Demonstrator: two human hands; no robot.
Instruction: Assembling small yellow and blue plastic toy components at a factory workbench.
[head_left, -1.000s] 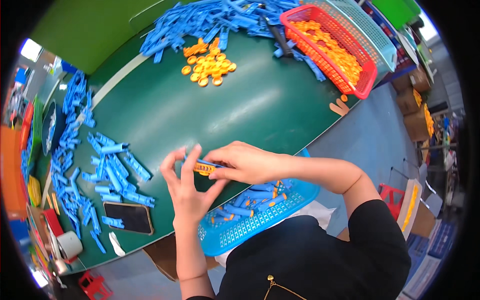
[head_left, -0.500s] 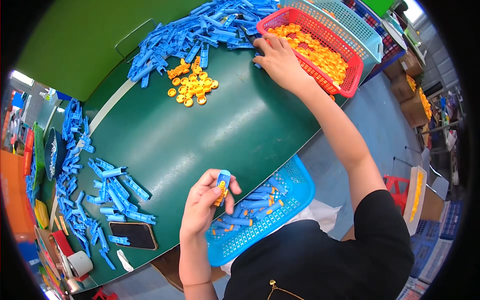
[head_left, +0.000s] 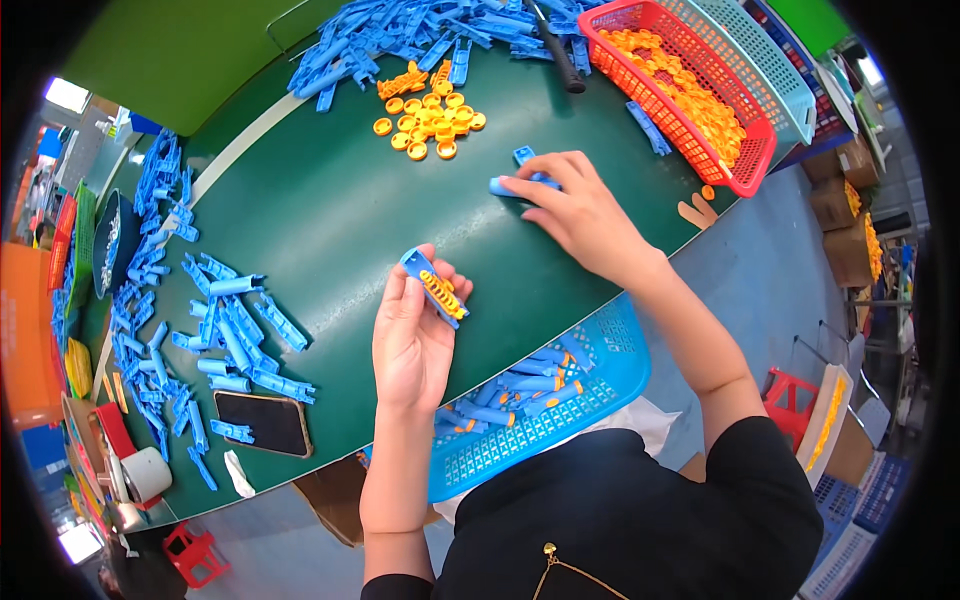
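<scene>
My left hand (head_left: 408, 345) is closed on a blue plastic half-shell (head_left: 411, 261), tilted over the near table edge. A ridged orange insert (head_left: 442, 293) lies in the shell's hollow. My right hand (head_left: 592, 222) is over the green table, its thumb and fingers closed on a blue plastic piece (head_left: 507, 187). Another blue end (head_left: 523, 155) shows just beyond those fingers; whether it belongs to the same piece I cannot tell. Round orange caps (head_left: 430, 122) lie in a loose group farther back, with a few ridged orange inserts (head_left: 403, 82) beside them.
A heap of blue shells (head_left: 400, 40) covers the back, with a black handle (head_left: 562, 62) sticking out. A red basket (head_left: 757, 165) of orange parts stands at right. More shells (head_left: 235, 330) and a phone (head_left: 285, 425) lie left. Below the edge is a blue basket (head_left: 480, 465) of assembled pieces.
My right hand has come back from beside the red basket toward the table's middle with a blue piece. My left hand has risen slightly and turned the shell, showing the insert more fully.
</scene>
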